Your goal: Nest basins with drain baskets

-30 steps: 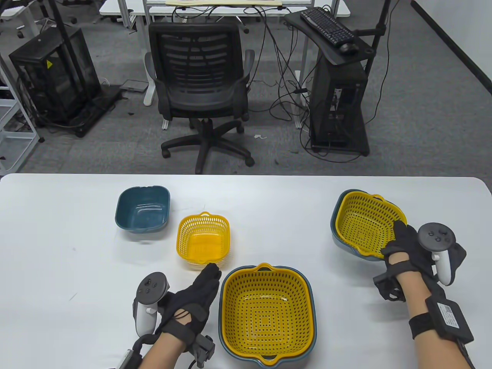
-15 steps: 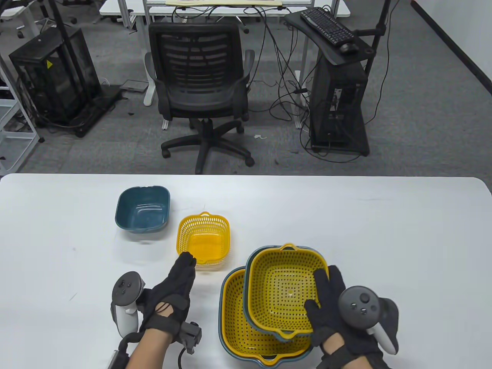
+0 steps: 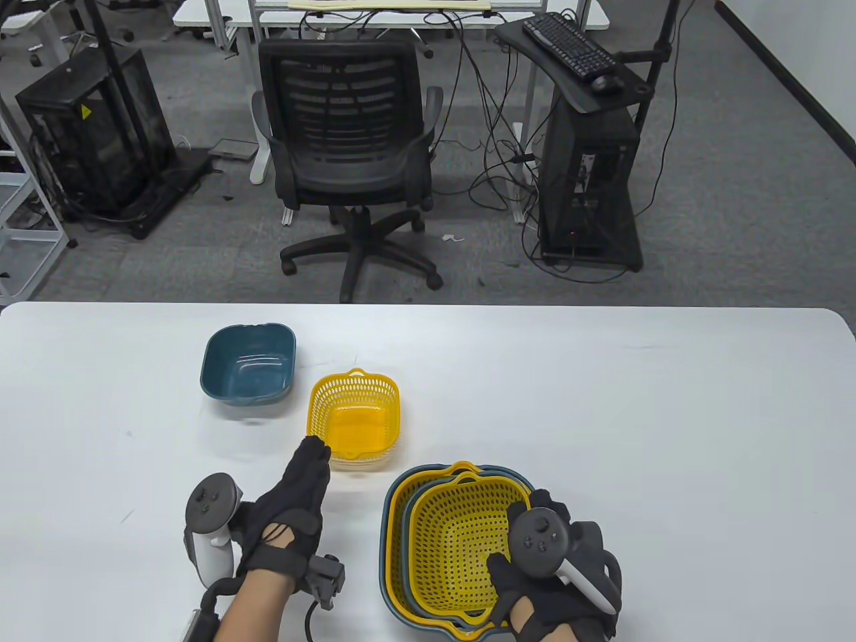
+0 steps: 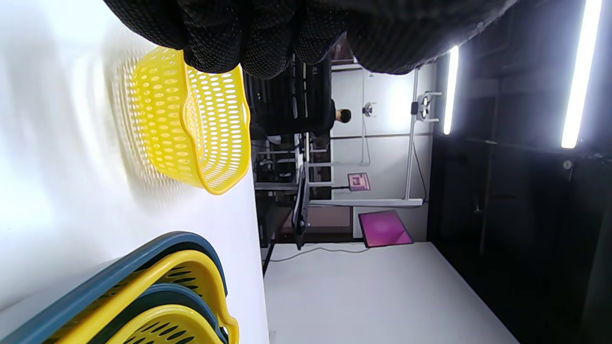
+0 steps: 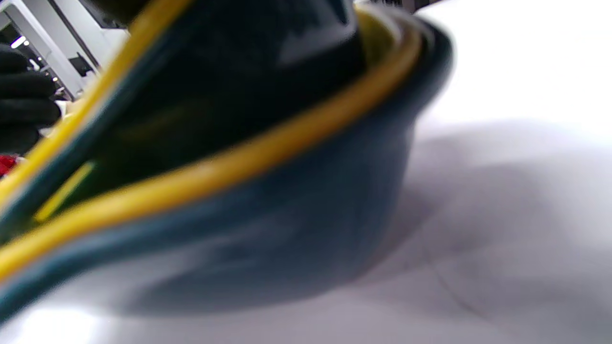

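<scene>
A large blue basin [image 3: 386, 555] with a yellow drain basket [image 3: 396, 508] sits near the front edge. A medium blue basin with its yellow basket [image 3: 455, 528] now lies inside it. My right hand [image 3: 535, 568] grips the medium set at its right rim. A small yellow basket [image 3: 353, 418] stands alone in the middle; it also shows in the left wrist view [image 4: 191, 129]. A small blue basin [image 3: 249, 364] stands empty behind it to the left. My left hand [image 3: 301, 495] lies flat with extended fingers, its fingertips at the small basket's near rim, holding nothing.
The white table [image 3: 635, 401] ends at its far edge ahead. An office chair [image 3: 348, 154] and a computer cart [image 3: 588, 167] stand on the floor beyond.
My right hand carried the medium basin and basket from the table's right side over to the large set and lowered it in. My left hand shifted left, towards the small basket's near corner.
</scene>
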`<state>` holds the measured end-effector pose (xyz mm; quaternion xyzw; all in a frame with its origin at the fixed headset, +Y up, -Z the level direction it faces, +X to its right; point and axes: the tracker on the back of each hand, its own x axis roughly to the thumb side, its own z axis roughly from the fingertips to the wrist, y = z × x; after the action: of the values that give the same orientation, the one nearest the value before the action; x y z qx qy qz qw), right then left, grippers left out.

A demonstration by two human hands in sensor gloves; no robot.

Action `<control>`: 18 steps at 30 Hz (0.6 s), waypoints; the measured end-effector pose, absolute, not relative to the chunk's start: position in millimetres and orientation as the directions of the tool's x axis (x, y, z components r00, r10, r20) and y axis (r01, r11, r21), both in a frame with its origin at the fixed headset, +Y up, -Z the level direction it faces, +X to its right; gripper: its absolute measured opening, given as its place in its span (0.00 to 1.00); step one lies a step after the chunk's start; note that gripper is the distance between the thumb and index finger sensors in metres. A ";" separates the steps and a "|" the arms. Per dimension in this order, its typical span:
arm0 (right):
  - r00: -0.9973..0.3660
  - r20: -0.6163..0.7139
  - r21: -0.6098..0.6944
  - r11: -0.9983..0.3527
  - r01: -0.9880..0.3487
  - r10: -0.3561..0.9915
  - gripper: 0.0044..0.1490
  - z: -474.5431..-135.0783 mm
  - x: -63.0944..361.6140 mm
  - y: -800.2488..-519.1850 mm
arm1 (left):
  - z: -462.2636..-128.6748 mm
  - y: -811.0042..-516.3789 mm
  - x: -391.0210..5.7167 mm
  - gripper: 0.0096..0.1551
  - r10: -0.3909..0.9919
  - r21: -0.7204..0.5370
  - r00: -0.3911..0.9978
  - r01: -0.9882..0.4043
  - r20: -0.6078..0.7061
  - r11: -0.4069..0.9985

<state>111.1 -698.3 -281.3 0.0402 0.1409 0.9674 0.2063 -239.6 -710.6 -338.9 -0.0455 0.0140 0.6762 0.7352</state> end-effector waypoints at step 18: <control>-0.732 0.156 0.203 -0.747 -0.634 0.663 0.45 -271.4 144.2 -702.6 | -363.4 -678.8 -250.9 0.40 0.933 0.110 0.359 -0.928 0.008 0.356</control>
<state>144.2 -702.6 -271.4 0.1094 0.0679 0.9281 0.3493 -250.9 -678.8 -363.4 0.0477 0.0280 0.5656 0.8228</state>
